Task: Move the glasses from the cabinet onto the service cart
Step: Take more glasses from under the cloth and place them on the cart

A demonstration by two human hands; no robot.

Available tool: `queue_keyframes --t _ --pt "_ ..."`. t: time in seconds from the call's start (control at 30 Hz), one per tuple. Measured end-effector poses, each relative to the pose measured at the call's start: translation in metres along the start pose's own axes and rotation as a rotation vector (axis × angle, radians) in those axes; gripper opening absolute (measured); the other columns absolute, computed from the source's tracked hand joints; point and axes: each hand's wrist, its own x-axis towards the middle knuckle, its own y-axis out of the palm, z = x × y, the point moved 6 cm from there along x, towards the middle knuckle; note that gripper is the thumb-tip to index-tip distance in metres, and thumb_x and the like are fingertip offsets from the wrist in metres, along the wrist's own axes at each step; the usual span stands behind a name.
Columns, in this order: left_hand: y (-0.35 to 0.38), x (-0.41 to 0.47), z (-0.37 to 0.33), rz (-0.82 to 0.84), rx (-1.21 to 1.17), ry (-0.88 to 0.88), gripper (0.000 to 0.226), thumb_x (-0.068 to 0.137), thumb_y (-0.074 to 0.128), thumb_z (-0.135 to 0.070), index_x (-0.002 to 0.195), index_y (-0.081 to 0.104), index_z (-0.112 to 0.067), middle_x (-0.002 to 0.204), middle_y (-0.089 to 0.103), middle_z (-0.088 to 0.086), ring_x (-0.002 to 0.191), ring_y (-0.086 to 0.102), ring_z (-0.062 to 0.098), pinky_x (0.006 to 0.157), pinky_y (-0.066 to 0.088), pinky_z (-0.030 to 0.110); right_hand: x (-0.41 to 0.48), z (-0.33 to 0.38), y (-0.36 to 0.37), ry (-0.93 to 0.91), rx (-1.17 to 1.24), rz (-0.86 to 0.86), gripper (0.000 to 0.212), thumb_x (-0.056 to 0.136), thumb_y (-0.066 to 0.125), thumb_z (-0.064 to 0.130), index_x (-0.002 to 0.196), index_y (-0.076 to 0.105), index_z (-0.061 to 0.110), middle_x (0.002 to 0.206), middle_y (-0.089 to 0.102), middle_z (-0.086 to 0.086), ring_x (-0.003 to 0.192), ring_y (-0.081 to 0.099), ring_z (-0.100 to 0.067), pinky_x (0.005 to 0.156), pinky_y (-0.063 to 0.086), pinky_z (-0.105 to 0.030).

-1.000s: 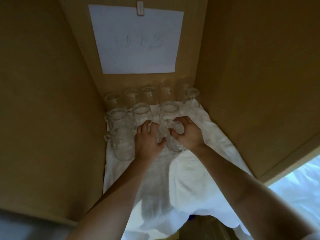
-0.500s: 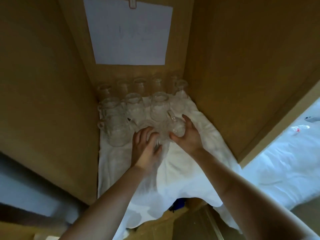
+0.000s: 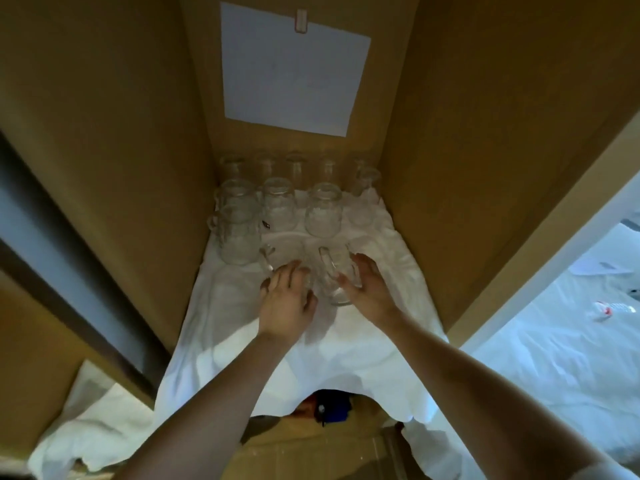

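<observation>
Inside a brown cabinet [image 3: 467, 150], several clear glass mugs [image 3: 322, 213] stand upside down in rows on a white cloth [image 3: 242, 341]. My left hand [image 3: 287, 303] grips one glass mug [image 3: 277, 258] from the near side, and its handle sticks out to the left. My right hand [image 3: 369, 289] grips a second glass mug [image 3: 332, 282] between thumb and fingers, with the handle on top. Both held mugs are just in front of the rows, over the cloth.
A white sheet of paper [image 3: 294, 74] is clipped to the cabinet's back wall. The cloth hangs over the shelf's front edge. A white-covered surface [image 3: 554, 358] lies outside to the right. A blue object [image 3: 332, 407] shows under the shelf edge.
Both hands have drawn back toward me from the rows, each with a mug. The view has pulled back and more of the room shows at the right.
</observation>
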Motion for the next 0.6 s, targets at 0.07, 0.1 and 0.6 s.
queue_keyframes --t 0.07,0.1,0.6 --pt "-0.018 0.007 0.006 -0.037 -0.011 -0.192 0.042 0.081 0.057 -0.030 0.120 0.052 -0.014 0.119 0.056 0.012 0.107 0.053 0.036 0.084 0.043 0.047 0.005 0.005 -0.009 -0.004 0.046 -0.015 0.043 0.094 0.052 0.040 0.132 0.052 0.017 0.144 0.036 -0.005 0.131 0.041 -0.020 0.103 0.031 -0.019" --pt "-0.027 0.011 0.012 -0.040 -0.004 -0.278 0.044 0.083 0.058 -0.031 0.123 0.051 -0.015 0.121 0.053 0.012 0.109 0.049 0.036 0.086 0.040 0.047 0.009 0.010 -0.013 -0.005 0.068 -0.047 0.037 0.097 0.049 0.034 0.128 0.055 0.014 0.141 0.039 -0.008 0.128 0.044 -0.022 0.098 0.030 -0.015" --pt "-0.011 0.072 0.077 0.342 -0.057 -0.501 0.068 0.086 0.053 -0.055 0.140 0.033 -0.019 0.138 0.040 0.012 0.125 0.037 0.038 0.098 0.040 0.041 0.051 0.026 0.021 0.237 0.074 0.278 0.096 0.080 0.072 0.041 0.152 0.012 0.024 0.144 0.042 -0.005 0.119 0.052 -0.023 0.072 0.043 -0.020"
